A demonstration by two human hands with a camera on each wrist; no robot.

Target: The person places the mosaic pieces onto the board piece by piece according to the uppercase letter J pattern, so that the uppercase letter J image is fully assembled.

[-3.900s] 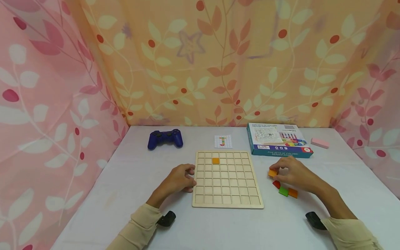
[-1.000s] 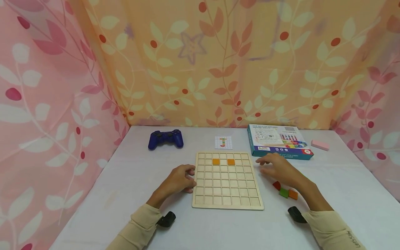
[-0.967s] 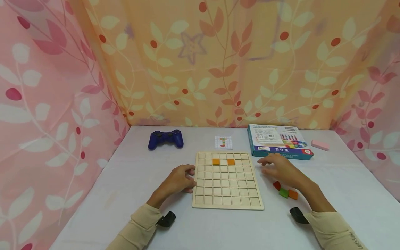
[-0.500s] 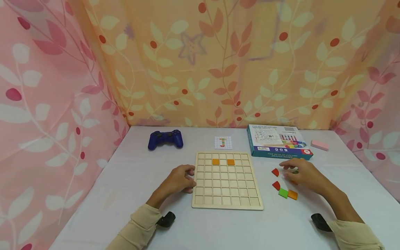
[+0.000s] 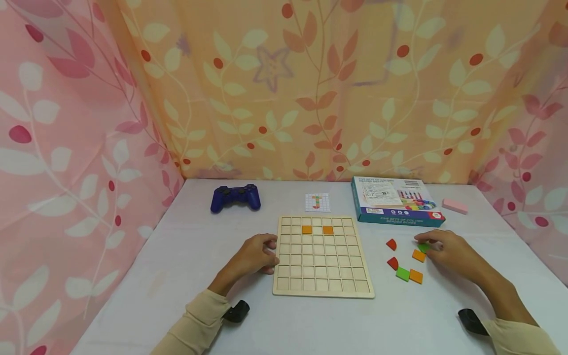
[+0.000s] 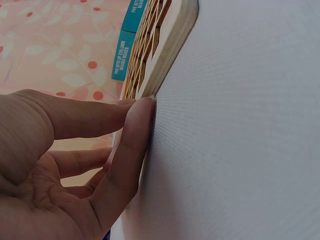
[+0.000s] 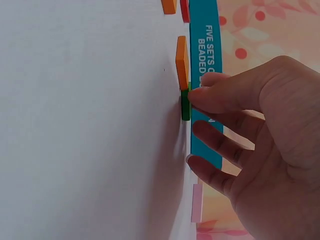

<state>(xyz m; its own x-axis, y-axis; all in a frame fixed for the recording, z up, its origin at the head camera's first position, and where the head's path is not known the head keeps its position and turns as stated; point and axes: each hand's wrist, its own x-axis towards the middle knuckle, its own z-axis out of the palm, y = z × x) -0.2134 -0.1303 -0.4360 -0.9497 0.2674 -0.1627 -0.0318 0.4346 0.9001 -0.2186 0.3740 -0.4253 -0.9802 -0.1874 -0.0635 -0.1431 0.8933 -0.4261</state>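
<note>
My left hand [image 5: 255, 254] rests at the left edge of a wooden grid board [image 5: 339, 283], its thumb and fingertips touching the rim, as the left wrist view also shows. Two orange square tiles [image 5: 306, 230] lie in the board's second row, one cell apart. Right of the board, my right hand [image 5: 454, 252] pinches a green square tile [image 5: 423, 247] at the table, thumb against it in the right wrist view. An orange tile [image 5: 418, 255] lies beside that green one. Nearby are two red quarter-round tiles [image 5: 391, 244], another green tile [image 5: 402, 274] and another orange tile [image 5: 415, 276].
A grid card [image 5: 317, 202] with a coloured J-shaped pattern lies behind the board. To its left sits a blue game controller [image 5: 235, 198]. A teal-edged box [image 5: 397, 202] and a pink block [image 5: 454, 206] are at the back right. Patterned curtains surround the table.
The orange tile formerly in my right hand now lies on the board. That hand has moved right to the green tile, uncovering a red and an orange tile. My left hand stays put.
</note>
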